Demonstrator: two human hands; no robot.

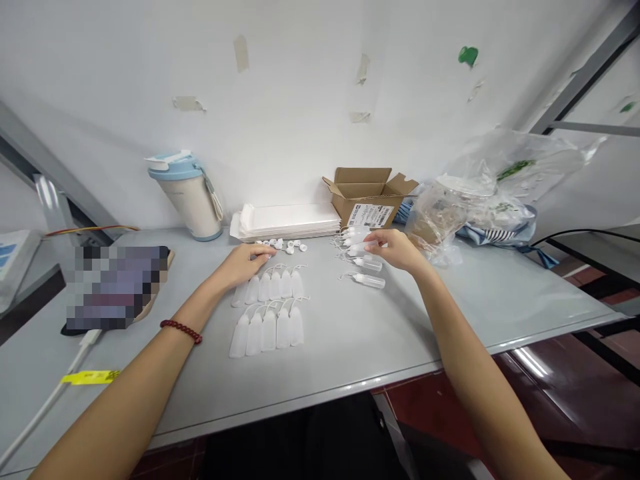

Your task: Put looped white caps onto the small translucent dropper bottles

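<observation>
Forearms (125,387) cross the grey table's (345,360) near edge. Left hand (244,264): fingers (265,251) open, resting at the top of two rows of translucent dropper bottles (269,330), beside small white caps (289,247). Right hand (395,250): fingers (373,243) curled over white-tipped bottles (367,281) near the far edge; grip cannot be told.

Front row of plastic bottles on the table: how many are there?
5. The plastic bottles lie side by side in one row on the table, closer to you than the left hand. None of this row looks hidden.
</observation>
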